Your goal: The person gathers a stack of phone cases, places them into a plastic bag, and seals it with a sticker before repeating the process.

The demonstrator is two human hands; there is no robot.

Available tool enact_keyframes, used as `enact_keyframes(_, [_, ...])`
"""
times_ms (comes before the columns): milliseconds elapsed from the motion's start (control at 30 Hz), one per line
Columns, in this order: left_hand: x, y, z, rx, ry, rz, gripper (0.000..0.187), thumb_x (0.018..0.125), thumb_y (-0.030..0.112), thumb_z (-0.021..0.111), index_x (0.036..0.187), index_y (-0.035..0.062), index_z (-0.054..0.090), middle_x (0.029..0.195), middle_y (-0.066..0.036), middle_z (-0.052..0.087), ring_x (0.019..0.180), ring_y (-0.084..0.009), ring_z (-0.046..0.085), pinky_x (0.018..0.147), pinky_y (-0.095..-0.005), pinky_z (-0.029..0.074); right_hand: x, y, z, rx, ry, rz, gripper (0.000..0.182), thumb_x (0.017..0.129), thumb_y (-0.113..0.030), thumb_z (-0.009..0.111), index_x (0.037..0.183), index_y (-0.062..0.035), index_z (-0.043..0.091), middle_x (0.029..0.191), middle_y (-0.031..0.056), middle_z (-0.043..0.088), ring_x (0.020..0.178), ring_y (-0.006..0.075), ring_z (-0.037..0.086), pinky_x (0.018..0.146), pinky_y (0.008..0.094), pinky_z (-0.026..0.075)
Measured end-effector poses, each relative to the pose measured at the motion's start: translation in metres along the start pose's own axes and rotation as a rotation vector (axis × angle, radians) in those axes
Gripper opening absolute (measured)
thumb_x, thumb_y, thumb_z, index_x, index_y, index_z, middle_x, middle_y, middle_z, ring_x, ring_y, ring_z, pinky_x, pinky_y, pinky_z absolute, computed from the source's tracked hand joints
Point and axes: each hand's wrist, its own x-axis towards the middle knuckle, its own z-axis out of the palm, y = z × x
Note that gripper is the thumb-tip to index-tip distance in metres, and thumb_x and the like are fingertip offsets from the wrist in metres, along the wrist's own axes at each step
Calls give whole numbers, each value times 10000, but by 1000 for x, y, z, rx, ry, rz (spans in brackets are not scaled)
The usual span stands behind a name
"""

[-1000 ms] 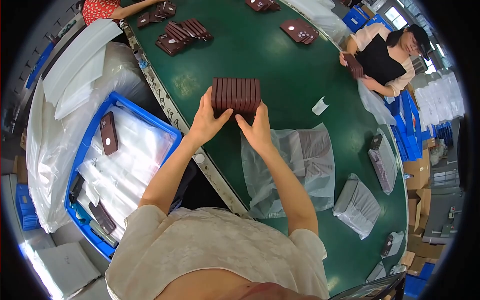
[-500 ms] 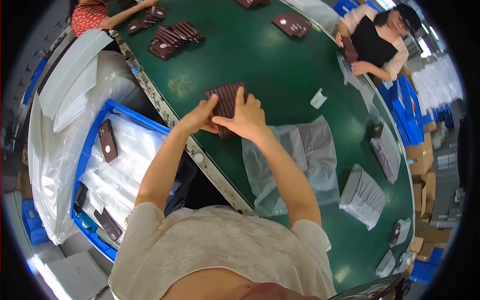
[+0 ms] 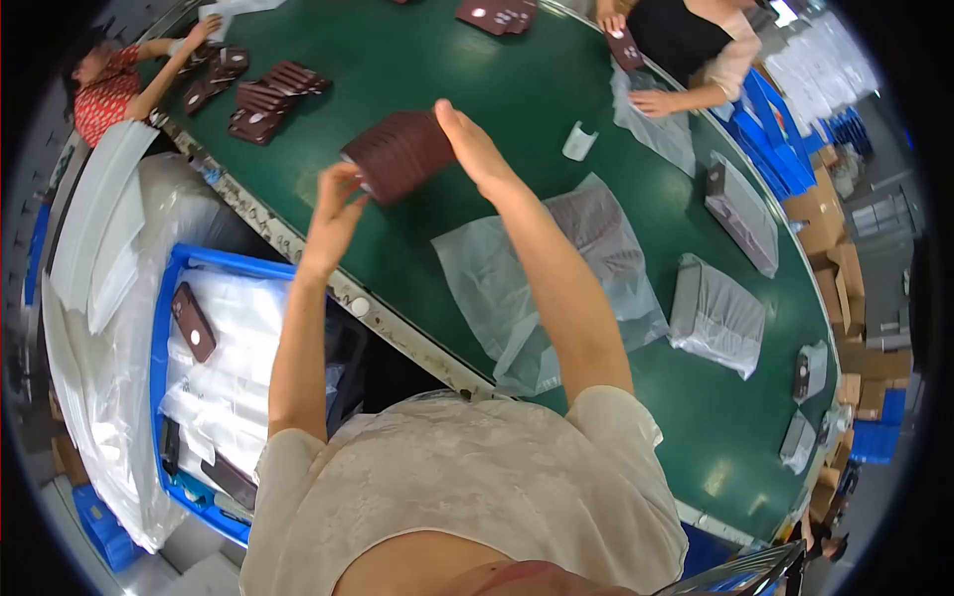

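A tilted stack of dark brown phone cases [image 3: 402, 154] is held between my two hands above the green table, slightly blurred by motion. My left hand [image 3: 336, 209] grips the stack's lower left end, its fingers partly hidden behind the cases. Against the right end lies my right hand [image 3: 475, 149], fingers straight and pressed to the cases. Near my right forearm, a clear plastic bag [image 3: 477, 288] lies on the table with a row of brown cases [image 3: 596, 223] inside.
Wrapped bundles [image 3: 717, 313] lie at right, beyond a small white piece [image 3: 579, 141]. Loose cases [image 3: 273, 99] sit at far left near a co-worker in red [image 3: 109, 94]. Another co-worker [image 3: 686, 45] handles a case and plastic. A blue crate [image 3: 159, 348] stands at left.
The stack has moved left and turned from upright to tilted, carried by both hands. My right hand's fingers have straightened along its end. The co-worker opposite has lowered one hand onto plastic.
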Motion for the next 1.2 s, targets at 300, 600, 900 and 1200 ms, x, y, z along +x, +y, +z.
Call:
enact_keyframes(300, [4, -69, 26, -101, -22, -90, 494, 879, -135, 439, 1337, 47, 431, 1341, -90, 448, 1315, -226, 451, 1124, -406, 404, 8, 54, 45, -1193, 191, 68, 1138, 686, -741, 704, 1455, 26, 364, 1381, 262, 457, 1252, 386, 461, 1057, 513, 322])
enact_keyframes(600, [-51, -12, 76, 184, 182, -12, 432, 927, -37, 529, 1343, 31, 435, 1260, -97, 528, 1107, -162, 559, 928, -304, 476, -1, 19, 32, -881, 156, 310, 1070, 690, -431, 785, 1562, -119, 251, 1421, 267, 402, 1323, 396, 406, 1071, 484, 324])
enact_keyframes(900, [-150, 4, 206, 735, -386, 200, 305, 920, 221, 675, 1101, 22, 533, 925, -130, 584, 773, -208, 592, 667, -337, 487, -231, -46, -92, 158, -31, -73, 1171, 588, -395, 816, 1559, -20, 279, 1486, 169, 434, 1345, 271, 440, 1127, 352, 292])
enact_keyframes(1200, [-111, 35, 210, 167, -521, -345, 156, 1006, 188, 574, 1071, 48, 550, 756, -100, 621, 687, -260, 639, 632, -328, 500, -375, 40, -98, 72, 107, 180, 1178, 502, -267, 832, 1526, 15, 322, 1459, 209, 435, 1358, 334, 429, 1139, 393, 312])
